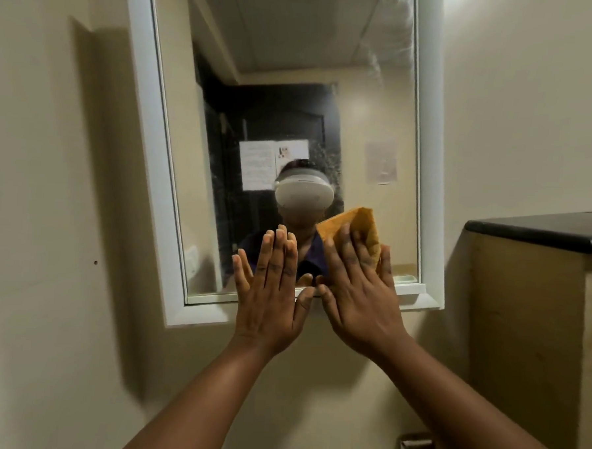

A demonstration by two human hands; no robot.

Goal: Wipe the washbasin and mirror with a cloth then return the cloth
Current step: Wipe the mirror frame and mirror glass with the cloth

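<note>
A white-framed mirror [295,87] hangs on the cream wall ahead. An orange cloth [358,226] lies flat against the lower right of the glass. My right hand [356,289] presses it there with straight, spread fingers. My left hand [271,284] is flat against the lower middle of the mirror, fingers straight, touching the glass and crossing the bottom frame. Smears and specks show on the upper right and middle of the glass. The washbasin is out of view.
A wooden partition with a black top [541,230] stands close on the right. A metal fitting [416,447] shows at the bottom edge below my right arm. Bare cream wall [48,211] fills the left side.
</note>
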